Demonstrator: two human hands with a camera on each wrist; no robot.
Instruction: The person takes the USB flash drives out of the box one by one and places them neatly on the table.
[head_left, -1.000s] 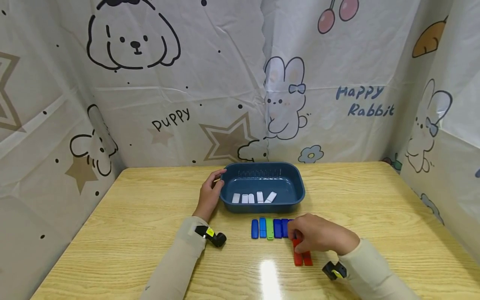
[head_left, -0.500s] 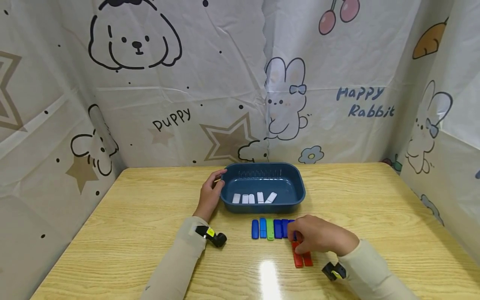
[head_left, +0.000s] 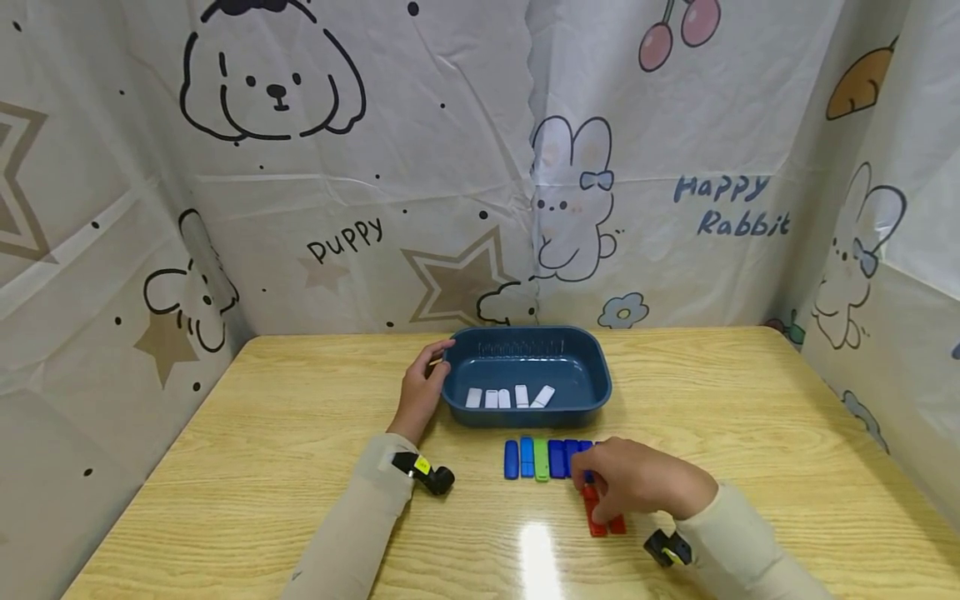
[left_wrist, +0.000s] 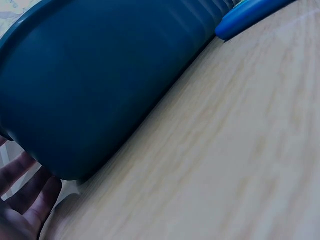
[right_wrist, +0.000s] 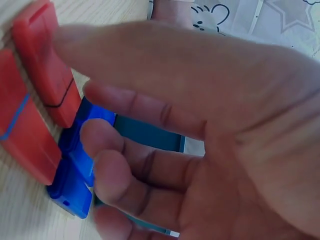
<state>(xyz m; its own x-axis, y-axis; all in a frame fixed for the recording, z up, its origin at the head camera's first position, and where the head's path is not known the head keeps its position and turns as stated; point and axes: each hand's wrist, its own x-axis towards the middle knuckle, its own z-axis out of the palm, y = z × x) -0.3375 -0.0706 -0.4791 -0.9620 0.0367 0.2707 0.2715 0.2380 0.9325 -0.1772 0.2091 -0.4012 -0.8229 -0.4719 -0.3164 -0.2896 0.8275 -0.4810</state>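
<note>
My left hand [head_left: 422,387] rests against the left end of a dark blue plastic basin [head_left: 525,417], its fingers [left_wrist: 40,192] extended along the outer wall. Inside the basin lie several white USB flash drives [head_left: 521,396]. My right hand [head_left: 645,477] is over two red USB flash drives [right_wrist: 42,60] lying side by side on the table. Its thumb touches the left one, while the other fingers [right_wrist: 110,175] bend loosely above the table. Just beyond, a row holds blue flash drives [head_left: 557,460] and one green flash drive [head_left: 541,460]. The hand hides the row's right end.
The wooden table [head_left: 300,467] runs back to a patterned cloth backdrop [head_left: 420,167], which also encloses both sides. The flash drive row lies close to the basin's front wall. Small cameras are strapped at both wrists.
My right thumb and index finger have shifted slightly toward me, showing more blue drives at the row's right end. The red drives look unmoved. The left hand stays at the basin.
</note>
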